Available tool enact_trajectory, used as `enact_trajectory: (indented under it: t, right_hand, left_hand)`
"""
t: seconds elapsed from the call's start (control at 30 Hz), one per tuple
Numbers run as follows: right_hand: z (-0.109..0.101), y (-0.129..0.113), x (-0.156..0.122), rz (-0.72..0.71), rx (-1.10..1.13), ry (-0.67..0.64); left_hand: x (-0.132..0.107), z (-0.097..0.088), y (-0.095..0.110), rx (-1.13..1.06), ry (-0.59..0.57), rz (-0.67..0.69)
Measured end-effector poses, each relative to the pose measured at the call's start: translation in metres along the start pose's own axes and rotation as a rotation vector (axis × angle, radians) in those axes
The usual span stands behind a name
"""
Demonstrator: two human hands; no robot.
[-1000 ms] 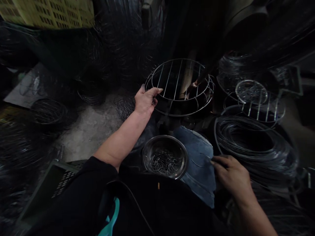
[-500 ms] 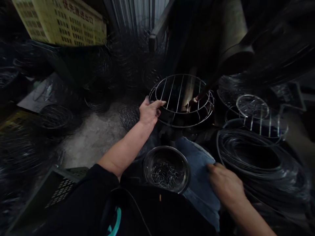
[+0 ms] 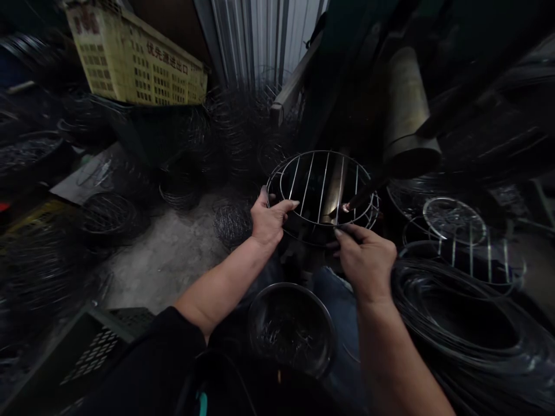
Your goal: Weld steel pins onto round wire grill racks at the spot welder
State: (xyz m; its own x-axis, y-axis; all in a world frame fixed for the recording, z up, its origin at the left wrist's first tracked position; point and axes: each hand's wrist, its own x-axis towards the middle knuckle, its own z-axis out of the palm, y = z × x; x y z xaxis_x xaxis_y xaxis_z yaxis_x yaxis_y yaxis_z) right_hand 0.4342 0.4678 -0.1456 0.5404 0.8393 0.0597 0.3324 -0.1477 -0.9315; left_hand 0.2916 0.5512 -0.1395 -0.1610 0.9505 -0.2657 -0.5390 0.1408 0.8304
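Observation:
My left hand [image 3: 269,218] grips the left rim of a round wire rack [image 3: 318,222], thumb on top. The rack has two rings and several parallel cross bars. At the rack's near rim, my right hand [image 3: 366,257] is closed in a pinch; whatever lies between its fingertips is too small and dark to make out. A copper-coloured tip [image 3: 346,207] on a dark arm and a brass-coloured bar [image 3: 333,196] show at the rack's right half. Below the hands, a metal bowl [image 3: 327,323] holds short metal pieces, blurred and dim.
To the right lie a coil of dark wire [image 3: 455,323] and another wire rack [image 3: 472,254]. A thick cylinder [image 3: 410,115] hangs at upper right. A yellow crate [image 3: 143,63] stands at upper left, a green crate [image 3: 99,341] at lower left. Wire bundles [image 3: 232,222] sit on the floor.
My right hand has moved up and left from beside the bowl to the rack's near rim. My left hand stays on the rack. The whole view has shifted.

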Motion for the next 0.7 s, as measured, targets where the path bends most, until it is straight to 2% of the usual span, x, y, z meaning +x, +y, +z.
enact_trajectory:
  t: [0.13,0.3,0.53,0.7]
  right_hand:
    - [0.01,0.0,-0.005,0.079,0.267,0.124]
    - [0.015,0.004,-0.011,0.12,0.442,0.192]
    - [0.02,0.009,-0.009,0.075,0.489,0.253]
    - [0.022,0.005,-0.005,0.087,0.503,0.273]
  left_hand:
    - [0.003,0.002,0.002,-0.033,0.001,0.017]
    - [0.004,0.006,0.005,-0.058,0.007,-0.007]
    - [0.011,0.012,0.004,-0.049,0.021,-0.061]
    - [0.019,0.016,0.001,-0.051,-0.032,-0.045]
